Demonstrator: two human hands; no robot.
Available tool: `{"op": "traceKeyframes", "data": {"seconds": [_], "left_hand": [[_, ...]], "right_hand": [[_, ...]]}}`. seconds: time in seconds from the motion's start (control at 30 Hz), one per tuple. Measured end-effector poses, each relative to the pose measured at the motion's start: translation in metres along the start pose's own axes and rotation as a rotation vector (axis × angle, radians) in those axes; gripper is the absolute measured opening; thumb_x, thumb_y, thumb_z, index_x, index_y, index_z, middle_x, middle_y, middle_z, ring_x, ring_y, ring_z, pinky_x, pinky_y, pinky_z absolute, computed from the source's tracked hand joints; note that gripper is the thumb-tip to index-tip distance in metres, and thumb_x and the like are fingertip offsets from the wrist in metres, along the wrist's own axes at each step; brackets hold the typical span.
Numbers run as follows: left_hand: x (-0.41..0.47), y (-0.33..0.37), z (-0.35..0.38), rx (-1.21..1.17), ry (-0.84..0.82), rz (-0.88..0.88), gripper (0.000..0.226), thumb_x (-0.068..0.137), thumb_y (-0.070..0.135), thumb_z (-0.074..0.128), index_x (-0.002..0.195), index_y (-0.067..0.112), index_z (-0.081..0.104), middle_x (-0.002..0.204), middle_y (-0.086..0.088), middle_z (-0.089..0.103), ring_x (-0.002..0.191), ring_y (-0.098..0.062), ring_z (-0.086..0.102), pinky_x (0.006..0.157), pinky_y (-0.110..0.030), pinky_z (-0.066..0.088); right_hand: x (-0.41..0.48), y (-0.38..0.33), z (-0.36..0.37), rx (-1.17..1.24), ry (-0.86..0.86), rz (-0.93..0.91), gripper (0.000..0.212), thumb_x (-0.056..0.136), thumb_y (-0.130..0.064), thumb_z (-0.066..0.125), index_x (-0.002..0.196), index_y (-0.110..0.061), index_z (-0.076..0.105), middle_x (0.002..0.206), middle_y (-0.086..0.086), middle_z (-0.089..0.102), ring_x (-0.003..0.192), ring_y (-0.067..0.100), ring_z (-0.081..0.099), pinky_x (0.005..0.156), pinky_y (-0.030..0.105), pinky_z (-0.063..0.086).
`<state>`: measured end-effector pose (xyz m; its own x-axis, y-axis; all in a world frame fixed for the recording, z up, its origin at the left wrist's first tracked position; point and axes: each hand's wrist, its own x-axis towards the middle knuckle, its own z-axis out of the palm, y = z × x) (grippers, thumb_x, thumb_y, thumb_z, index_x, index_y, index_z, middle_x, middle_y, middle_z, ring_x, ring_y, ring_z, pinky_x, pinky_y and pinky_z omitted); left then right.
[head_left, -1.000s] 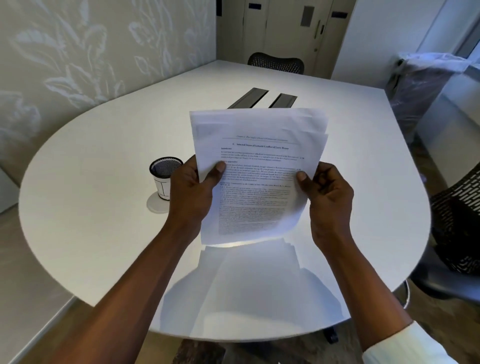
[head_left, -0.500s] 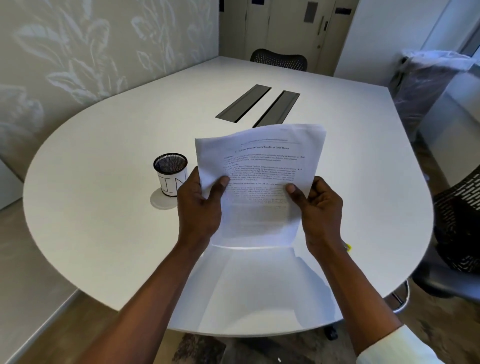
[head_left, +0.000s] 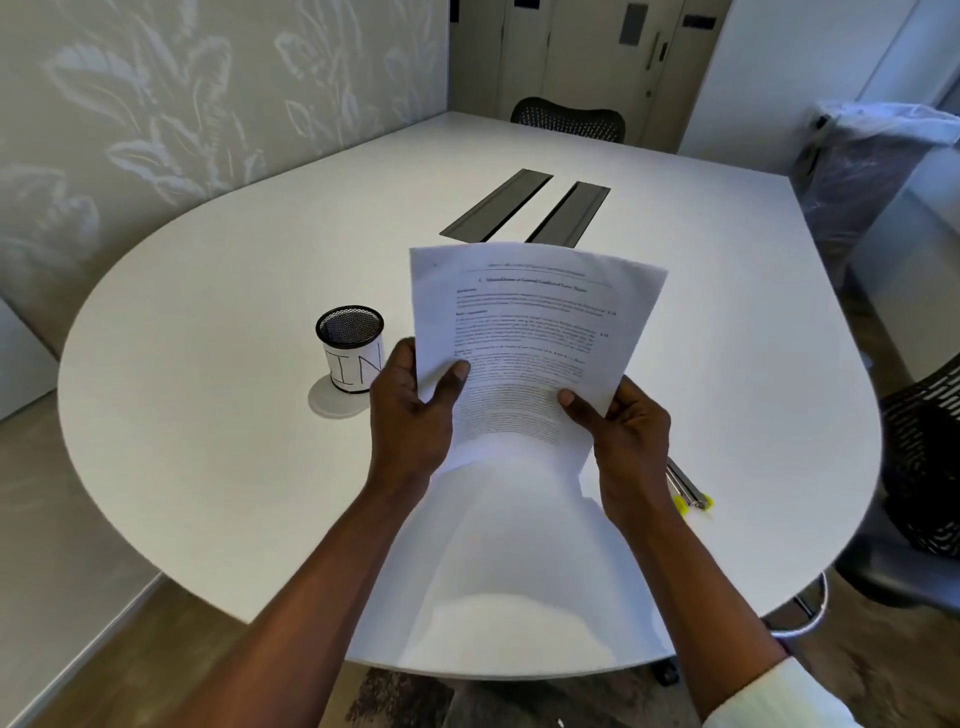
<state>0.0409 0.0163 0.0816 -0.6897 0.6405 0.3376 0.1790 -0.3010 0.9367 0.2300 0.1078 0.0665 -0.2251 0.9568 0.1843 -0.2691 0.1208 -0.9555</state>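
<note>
**As the sheets come down, the stack looks squared**

Whereas 1 s ago the sheets (head_left: 535, 332) were held up high w/ several top edges fanned out of line, they now sit lower and lean away from the person. The top shows as nearly one edge. Their btm edge seems to meet its own reflection on the tabletop (head_left: 234, 415), so prob. touching, though I can't be sure.

Grip is the same vs. before. The left hand (head_left: 410, 415) clasps the left edge, thumb on the printed face. The right hand (head_left: 628, 441) pinches the lower right edge, thumb in front too.

Also new in view: pens (head_left: 688, 491) w/ yellow ends, on the tabletop just beyond the right hand. The mesh cup (head_left: 350, 353) marked "IN" stands just left of the left hand, apart from the sheets.

My read: the tapping/aligning is about done. Next is prob. laying the stack flat or setting it aside. Care w/ the pens, which lie close to where the right side would land.
</note>
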Motion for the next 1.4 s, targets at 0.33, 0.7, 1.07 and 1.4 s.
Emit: {"op": "traceKeyframes", "data": {"seconds": [0.33,0.7,1.07,1.4], "left_hand": [[-0.007,-0.014,0.004,0.003,0.028,-0.147,0.042,0.090,0.030,0.076,0.131,0.027,0.070,0.123,0.016,0.079,0.115,-0.010,0.074,0.099,-0.038,0.062],[-0.009,-0.014,0.007,0.038,0.019,-0.256,0.031,0.088,0.029,0.077,0.118,0.036,0.069,0.120,0.006,0.079,0.111,-0.022,0.075,0.099,-0.053,0.062],[-0.015,-0.022,0.007,0.054,0.029,-0.280,0.033,0.093,0.018,0.080,0.115,0.039,0.068,0.118,0.009,0.079,0.108,-0.015,0.076,0.088,-0.033,0.061],[-0.016,-0.021,0.006,0.057,0.019,-0.289,0.033,0.092,0.014,0.081,0.113,0.035,0.069,0.112,0.012,0.079,0.105,-0.015,0.076,0.087,-0.032,0.062]], "right_hand": [[0.000,0.009,0.003,-0.033,0.018,-0.033,0.030,0.089,-0.010,0.084,0.109,-0.032,0.083,0.112,-0.007,0.084,0.095,0.011,0.080,0.081,0.020,0.061],[0.004,0.023,-0.001,-0.083,0.021,0.031,0.029,0.094,-0.009,0.080,0.120,-0.022,0.078,0.111,-0.012,0.084,0.097,0.008,0.079,0.080,0.019,0.061],[0.004,0.027,-0.004,-0.145,0.004,0.030,0.025,0.093,-0.009,0.081,0.110,-0.028,0.078,0.102,-0.019,0.083,0.089,0.001,0.079,0.075,0.015,0.060],[0.005,0.027,-0.009,-0.164,0.012,0.044,0.023,0.093,-0.010,0.082,0.114,-0.019,0.079,0.102,-0.013,0.084,0.086,0.005,0.078,0.075,0.020,0.061]]}}
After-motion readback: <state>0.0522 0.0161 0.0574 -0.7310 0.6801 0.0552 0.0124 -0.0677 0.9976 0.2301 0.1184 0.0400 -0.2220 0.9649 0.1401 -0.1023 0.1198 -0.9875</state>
